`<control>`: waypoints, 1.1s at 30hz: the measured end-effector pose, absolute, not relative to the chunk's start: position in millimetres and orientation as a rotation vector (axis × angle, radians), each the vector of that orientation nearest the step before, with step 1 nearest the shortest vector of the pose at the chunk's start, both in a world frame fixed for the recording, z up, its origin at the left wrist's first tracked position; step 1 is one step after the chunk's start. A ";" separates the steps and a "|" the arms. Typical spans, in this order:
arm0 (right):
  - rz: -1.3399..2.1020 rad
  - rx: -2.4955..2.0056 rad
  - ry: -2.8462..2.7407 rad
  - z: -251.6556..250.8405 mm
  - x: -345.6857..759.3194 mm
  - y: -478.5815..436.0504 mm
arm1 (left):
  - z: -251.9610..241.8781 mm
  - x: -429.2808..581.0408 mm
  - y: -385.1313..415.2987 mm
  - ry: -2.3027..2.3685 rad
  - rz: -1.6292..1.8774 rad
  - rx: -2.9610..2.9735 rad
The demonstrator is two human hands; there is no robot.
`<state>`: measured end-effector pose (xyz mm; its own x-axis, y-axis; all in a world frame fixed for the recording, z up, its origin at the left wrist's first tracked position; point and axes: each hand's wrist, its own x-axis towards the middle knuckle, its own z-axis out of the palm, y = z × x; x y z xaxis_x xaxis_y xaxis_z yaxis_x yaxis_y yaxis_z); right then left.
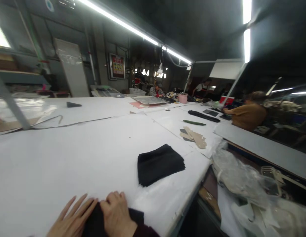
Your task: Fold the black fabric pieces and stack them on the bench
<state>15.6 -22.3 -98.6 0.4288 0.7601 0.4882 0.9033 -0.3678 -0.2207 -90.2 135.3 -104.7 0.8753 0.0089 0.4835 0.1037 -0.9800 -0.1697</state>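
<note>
Near the front edge of the white table (69, 158), a piece of black fabric (95, 222) lies beneath both of my hands. My left hand (71, 219) rests on its left side, fingers stretched out and slightly spread. Curled fingers of my right hand (117, 214) pinch or press the same cloth, close to the left fingertips; part of the fabric shows to the right of the wrist. Ahead and to the right lies another black fabric piece (160, 164), flat with uneven, frayed-looking edges, apart from both hands.
Beige cut-out shapes (196, 136), a dark green slender item (194, 122) and a long black strip (203, 116) lie farther right. Clear plastic bags (244, 174) fill the space beyond the table's right edge. A person in a brown top (250, 113) works at right; others are farther back.
</note>
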 end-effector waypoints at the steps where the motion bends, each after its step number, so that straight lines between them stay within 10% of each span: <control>1: -0.379 -2.230 -1.416 -92.0 15.5 -28.1 | -89.7 -92.8 126.7 -0.099 -0.680 -2.887; 9: -0.288 -2.067 -1.436 -84.8 21.4 -40.4 | -40.3 -97.4 101.6 -0.196 -0.181 -3.028; 33: -0.337 -2.076 -1.486 -89.7 23.9 -79.9 | -45.0 -93.5 82.2 -0.005 -0.173 -2.991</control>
<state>23.9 -79.9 -89.7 0.3546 0.7874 0.5043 0.9279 -0.2297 -0.2938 -93.5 82.2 -45.0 0.9934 -0.0048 0.1147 0.0119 -0.9894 -0.1444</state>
